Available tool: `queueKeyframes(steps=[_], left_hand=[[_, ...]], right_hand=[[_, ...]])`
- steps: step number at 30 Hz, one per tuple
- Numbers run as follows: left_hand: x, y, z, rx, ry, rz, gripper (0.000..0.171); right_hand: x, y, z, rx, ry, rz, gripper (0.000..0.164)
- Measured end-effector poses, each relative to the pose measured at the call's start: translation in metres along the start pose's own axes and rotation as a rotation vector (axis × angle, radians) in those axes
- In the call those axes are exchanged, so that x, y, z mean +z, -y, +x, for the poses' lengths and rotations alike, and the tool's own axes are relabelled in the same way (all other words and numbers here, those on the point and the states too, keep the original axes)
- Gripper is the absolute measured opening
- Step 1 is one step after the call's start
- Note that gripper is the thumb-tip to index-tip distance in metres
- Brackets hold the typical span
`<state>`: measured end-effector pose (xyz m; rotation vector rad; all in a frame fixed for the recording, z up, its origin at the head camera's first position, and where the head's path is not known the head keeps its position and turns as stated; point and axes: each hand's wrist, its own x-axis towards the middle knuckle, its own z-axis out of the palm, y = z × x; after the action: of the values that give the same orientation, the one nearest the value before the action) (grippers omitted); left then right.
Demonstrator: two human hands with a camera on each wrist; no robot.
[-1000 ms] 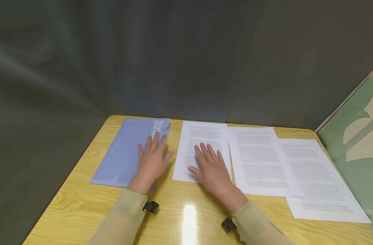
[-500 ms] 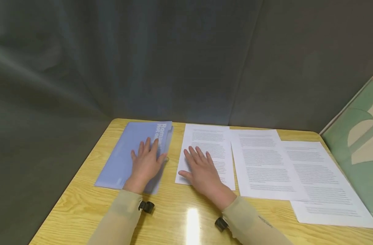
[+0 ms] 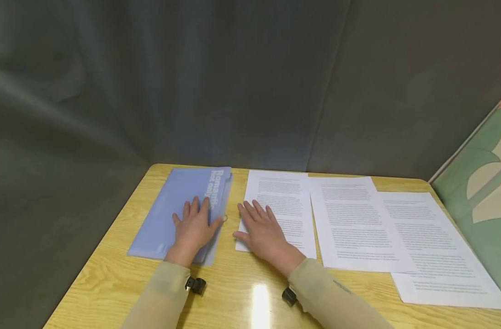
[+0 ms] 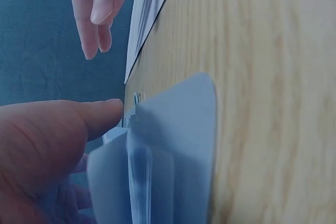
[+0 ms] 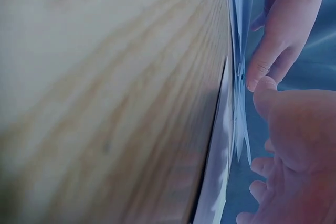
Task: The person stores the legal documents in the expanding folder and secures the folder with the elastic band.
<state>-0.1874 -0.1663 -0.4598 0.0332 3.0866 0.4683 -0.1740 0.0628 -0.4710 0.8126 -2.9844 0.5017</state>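
In the head view a translucent blue plastic file folder (image 3: pixel 160 219) with white lettering lies on the left of the wooden table. My left hand (image 3: pixel 193 230) is over its right half, fingers spread and straight. In the left wrist view the thumb is by the edge of the folder (image 4: pixel 194 129), whose layers stand slightly apart. To the right lies a printed sheet stack (image 3: pixel 289 205). Over its lower left part is my right hand (image 3: pixel 264 233), fingers extended, holding nothing. From the right wrist view, the palm of the right hand (image 5: pixel 299 135) appears raised off the papers (image 5: pixel 218 156).
Two more printed paper stacks (image 3: pixel 353 219) (image 3: pixel 435 242) lie to the right, overlapping each other. A small ring (image 3: pixel 225 218) shows at the folder's right edge. A dark curtain (image 3: pixel 250 82) stands behind the table (image 3: pixel 106 269), a patterned panel (image 3: pixel 489 196) at right.
My right hand has moved left across the sheet toward its left edge. The left hand has shifted slightly left and nearer to me over the folder. The papers and folder stay in place.
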Motion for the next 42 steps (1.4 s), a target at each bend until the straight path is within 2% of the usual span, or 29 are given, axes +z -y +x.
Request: queueKeyframes(steps=[14,21,28,34,37,42], left_hand=[[0.003,0.002,-0.001,-0.053,0.026,-0.006,0.086],[0.000,0.002,0.000,-0.047,0.016,0.005,0.083],[-0.004,0.001,0.002,-0.035,0.041,0.018,0.080],[-0.013,0.001,0.004,0.006,0.073,-0.005,0.077],[-0.016,0.000,0.005,0.024,0.085,-0.023,0.075],[-0.021,-0.001,0.007,0.025,0.102,-0.068,0.067]], right_hand=[[0.012,-0.002,0.018,-0.005,0.060,-0.032,0.080],[0.012,-0.001,0.023,-0.016,0.090,-0.035,0.079],[0.009,0.001,0.023,-0.028,0.120,-0.023,0.076],[0.009,0.002,0.023,-0.021,0.159,-0.038,0.075],[0.009,0.002,0.023,-0.028,0.153,-0.038,0.075],[0.010,0.002,0.024,-0.030,0.179,-0.028,0.077]])
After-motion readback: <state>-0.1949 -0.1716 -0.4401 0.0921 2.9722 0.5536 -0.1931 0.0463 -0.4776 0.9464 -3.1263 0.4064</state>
